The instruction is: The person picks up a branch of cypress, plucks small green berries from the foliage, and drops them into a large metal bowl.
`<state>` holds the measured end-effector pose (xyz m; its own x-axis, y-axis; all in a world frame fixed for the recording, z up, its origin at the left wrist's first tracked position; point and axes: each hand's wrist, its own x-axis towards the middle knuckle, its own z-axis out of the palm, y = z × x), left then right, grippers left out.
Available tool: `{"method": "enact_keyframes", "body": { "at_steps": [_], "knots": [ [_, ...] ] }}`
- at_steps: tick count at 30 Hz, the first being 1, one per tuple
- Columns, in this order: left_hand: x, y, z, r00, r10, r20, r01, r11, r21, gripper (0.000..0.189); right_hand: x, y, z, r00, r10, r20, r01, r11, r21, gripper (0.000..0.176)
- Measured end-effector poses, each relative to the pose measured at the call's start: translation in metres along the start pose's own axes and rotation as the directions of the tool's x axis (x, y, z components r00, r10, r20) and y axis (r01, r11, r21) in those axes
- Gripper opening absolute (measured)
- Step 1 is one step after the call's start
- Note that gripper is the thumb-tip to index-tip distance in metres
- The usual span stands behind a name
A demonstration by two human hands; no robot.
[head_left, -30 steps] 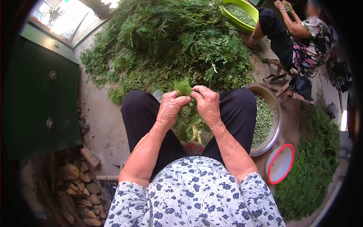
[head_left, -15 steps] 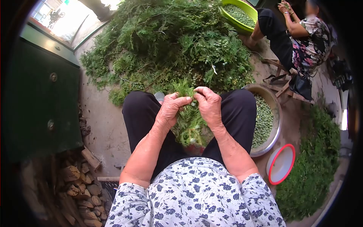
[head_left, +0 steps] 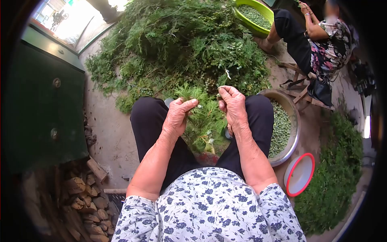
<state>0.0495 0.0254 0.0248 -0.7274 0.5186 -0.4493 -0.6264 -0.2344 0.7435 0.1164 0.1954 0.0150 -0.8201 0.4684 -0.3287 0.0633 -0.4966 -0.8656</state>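
Observation:
My left hand [head_left: 176, 117] is closed around a leafy evergreen sprig [head_left: 188, 92], with the thumb pressed along it and foliage sticking out beyond the fingers. A hand's width to the right, my right hand [head_left: 235, 108] is held in a pinch; whatever sits between its fingertips is too small to name. Both hands are above my lap, and more green foliage [head_left: 203, 125] hangs or lies between my knees below them. Beside my right knee stands a metal basin [head_left: 297, 133] holding many small round green cones [head_left: 281, 131].
A large heap of evergreen branches [head_left: 169, 44] spreads ahead. Beyond it, a seated person [head_left: 328, 52] works near a yellow-green tub [head_left: 252, 27] of cones. At right are a red-rimmed bowl [head_left: 312, 173] and more greenery [head_left: 334, 185]. Stacked firewood [head_left: 90, 201] and a dark cabinet [head_left: 44, 105] stand left.
My hands were together at the sprig and are now apart. The right one moved up and to the right, away from the foliage; the left keeps the sprig, slightly further left.

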Motion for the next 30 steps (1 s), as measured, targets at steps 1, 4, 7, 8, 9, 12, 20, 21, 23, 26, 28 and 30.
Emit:
{"method": "enact_keyframes", "body": {
  "at_steps": [1,4,7,8,9,12,20,21,23,26,28,30],
  "knots": [
    [0.004,-0.003,-0.003,1.000,0.004,0.000,-0.004,1.000,-0.003,0.016,0.001,-0.001,0.000,1.000,-0.002,0.003,0.002,1.000,-0.003,0.015],
    [0.009,-0.010,-0.007,0.999,0.049,-0.013,-0.050,0.998,-0.024,0.012,0.001,0.002,-0.005,0.983,0.050,0.178,-0.100,0.953,0.285,0.016],
    [0.007,-0.010,-0.006,0.998,0.067,-0.018,-0.068,0.995,-0.077,0.011,-0.002,-0.003,0.000,0.982,0.040,0.184,-0.110,0.916,0.385,0.015],
    [0.007,-0.009,-0.004,0.998,0.066,-0.020,-0.067,0.995,-0.076,0.011,-0.004,-0.008,0.002,0.982,0.041,0.185,-0.111,0.916,0.386,0.015],
    [0.006,-0.008,-0.003,0.996,0.069,-0.053,-0.074,0.994,-0.083,0.011,-0.008,-0.013,0.005,0.978,0.033,0.208,-0.121,0.897,0.425,0.015],
    [0.009,-0.011,-0.006,0.992,0.109,-0.070,-0.114,0.992,-0.061,0.012,-0.009,-0.012,0.007,0.968,0.021,0.250,-0.109,0.931,0.347,0.013],
    [0.009,-0.017,0.002,0.976,0.215,0.019,-0.216,0.976,0.041,0.024,-0.019,0.005,0.025,0.975,0.017,0.224,0.025,0.982,-0.185,0.015],
    [0.007,-0.016,0.004,0.975,0.222,0.024,-0.222,0.974,0.036,0.025,-0.021,0.005,0.026,0.973,0.016,0.228,0.041,0.970,-0.241,0.015],
    [0.006,-0.015,0.006,0.974,0.227,0.028,-0.228,0.973,0.030,0.026,-0.019,0.005,0.024,0.973,0.019,0.231,0.047,0.960,-0.276,0.015],
    [0.005,-0.014,0.006,0.977,0.201,0.075,-0.201,0.980,-0.005,0.028,-0.014,0.011,0.015,0.957,0.129,0.261,-0.082,0.980,-0.184,0.013],
    [0.005,-0.012,0.006,0.980,0.181,0.080,-0.175,0.982,-0.069,0.031,-0.012,0.012,0.011,0.915,0.252,0.315,-0.279,0.959,0.042,0.010],
    [0.008,-0.012,0.006,0.982,0.182,0.054,-0.176,0.980,-0.097,0.032,-0.014,0.011,0.013,0.923,0.231,0.309,-0.278,0.953,0.119,0.010]
  ]
}}
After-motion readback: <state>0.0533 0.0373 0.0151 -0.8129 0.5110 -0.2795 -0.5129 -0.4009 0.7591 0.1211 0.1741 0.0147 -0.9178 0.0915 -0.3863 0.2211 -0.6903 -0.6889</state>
